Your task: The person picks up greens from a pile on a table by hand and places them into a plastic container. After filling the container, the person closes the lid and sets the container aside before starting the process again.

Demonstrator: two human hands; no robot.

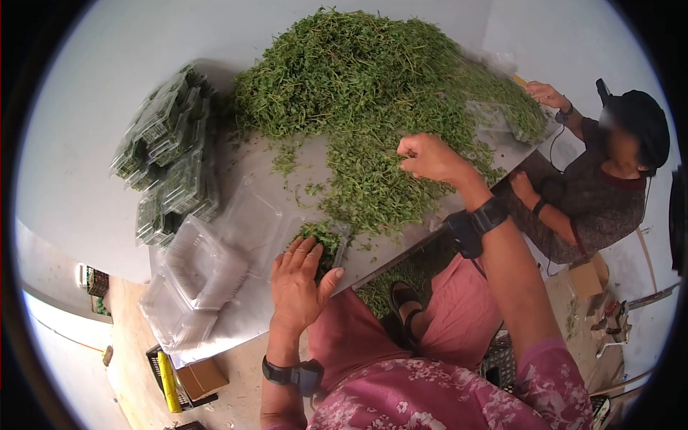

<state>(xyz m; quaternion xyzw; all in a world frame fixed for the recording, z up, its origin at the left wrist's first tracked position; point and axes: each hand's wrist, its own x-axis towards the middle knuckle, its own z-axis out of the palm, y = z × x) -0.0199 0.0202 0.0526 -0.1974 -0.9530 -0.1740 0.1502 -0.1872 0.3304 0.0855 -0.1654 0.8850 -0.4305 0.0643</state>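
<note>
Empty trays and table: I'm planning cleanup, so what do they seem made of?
Empty trays: thin, glossy clear plastic; their edges glint and layers show through. Table: smooth, grey, faintly shiny top, perhaps metal or laminate; the look leaves it open.

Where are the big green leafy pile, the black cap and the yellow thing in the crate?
Leafy green pile point(351, 72): head view, upper middle of the heap.
Black cap point(643, 118): head view, its side.
Yellow thing point(168, 383): head view, middle of its length.

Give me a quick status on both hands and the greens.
Left hand on greens in an open clear box. Right hand over the spread greens, fingers curled. Nothing visible between the two hands but loose greens and tabletop.
</note>
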